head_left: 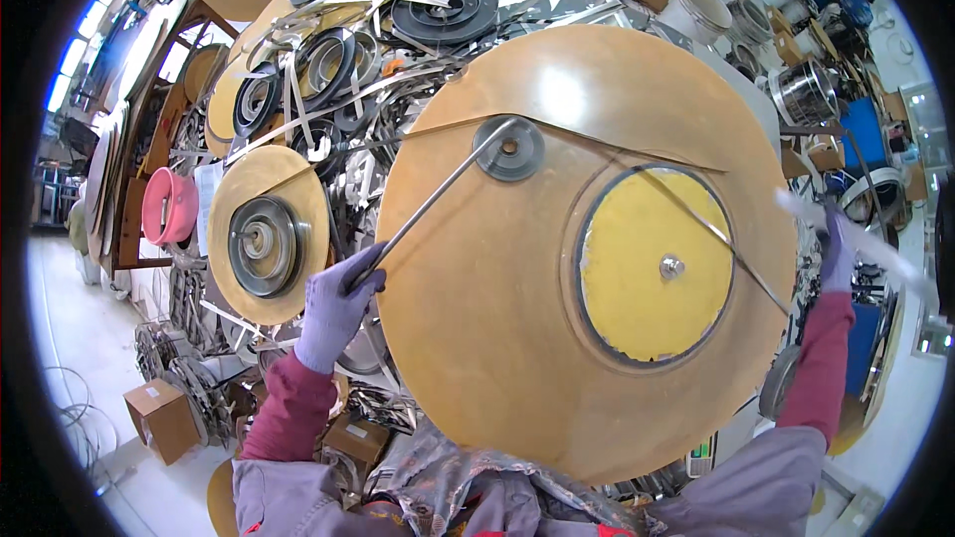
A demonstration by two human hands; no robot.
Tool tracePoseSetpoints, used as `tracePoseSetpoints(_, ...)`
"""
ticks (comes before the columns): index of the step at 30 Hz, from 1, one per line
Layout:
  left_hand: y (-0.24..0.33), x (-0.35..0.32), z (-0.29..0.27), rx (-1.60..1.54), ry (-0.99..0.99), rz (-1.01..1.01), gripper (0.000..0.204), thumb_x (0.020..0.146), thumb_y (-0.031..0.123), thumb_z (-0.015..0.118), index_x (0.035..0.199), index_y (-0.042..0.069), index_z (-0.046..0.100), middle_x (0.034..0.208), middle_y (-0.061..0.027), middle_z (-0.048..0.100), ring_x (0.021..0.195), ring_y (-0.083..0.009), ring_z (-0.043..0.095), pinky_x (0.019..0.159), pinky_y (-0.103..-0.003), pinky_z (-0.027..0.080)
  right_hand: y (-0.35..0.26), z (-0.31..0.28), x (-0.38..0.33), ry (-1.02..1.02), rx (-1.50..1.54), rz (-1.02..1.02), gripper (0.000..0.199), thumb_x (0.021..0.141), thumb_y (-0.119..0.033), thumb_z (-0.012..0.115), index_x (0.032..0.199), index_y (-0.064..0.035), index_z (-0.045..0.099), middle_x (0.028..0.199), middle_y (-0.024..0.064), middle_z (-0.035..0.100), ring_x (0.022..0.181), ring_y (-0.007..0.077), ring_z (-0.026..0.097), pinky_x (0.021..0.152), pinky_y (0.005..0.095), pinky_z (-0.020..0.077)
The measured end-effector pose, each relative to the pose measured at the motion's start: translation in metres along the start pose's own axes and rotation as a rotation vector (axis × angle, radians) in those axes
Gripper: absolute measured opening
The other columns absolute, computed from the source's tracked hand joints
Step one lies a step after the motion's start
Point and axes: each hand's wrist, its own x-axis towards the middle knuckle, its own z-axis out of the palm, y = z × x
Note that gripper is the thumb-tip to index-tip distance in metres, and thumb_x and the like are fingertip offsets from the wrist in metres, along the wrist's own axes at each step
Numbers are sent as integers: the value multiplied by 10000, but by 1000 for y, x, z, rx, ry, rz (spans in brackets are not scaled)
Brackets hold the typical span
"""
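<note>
My left hand [335,304], in a lilac glove with dark fingers, is closed around a long metal rod [436,197]. The rod's far end lies over a small grey wheel [524,163] on a big tan disc [477,338]. A thin dark metal strip [627,149] bends past that wheel and crosses the disc. Another stretch of strip runs over a round yellow plate [627,278] with a metal knob [671,266]. Beyond the disc's right edge, my gloved right hand [839,249] is closed on a whitish strip [885,254], blurred by motion.
A smaller tan disc [227,268] with a grey spool [264,244] stands left of the big one. Loose strips and black reels [446,10] crowd the far left. A pink basin [171,207], a cardboard box [162,420] and a white bucket [694,12] stand around.
</note>
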Motion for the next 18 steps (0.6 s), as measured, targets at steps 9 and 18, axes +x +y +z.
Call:
tracePoseSetpoints(9,-8,-11,6,28,-39,51,363,839,57,623,1200,31,594,849,-48,681,682,-60,591,632,-244,488,-159,302,-60,-773,252,-94,227,830,-44,617,1041,38,643,981,80,655,820,152,627,747,266,522)
tracePoseSetpoints(18,5,-40,-15,179,-119,40,340,836,69,614,1168,-3,591,773,-167,659,644,-122,625,629,-281,492,-158,313,-30,-767,33,-117,203,806,-41,659,1000,22,660,939,72,645,797,136,619,732,255,524)
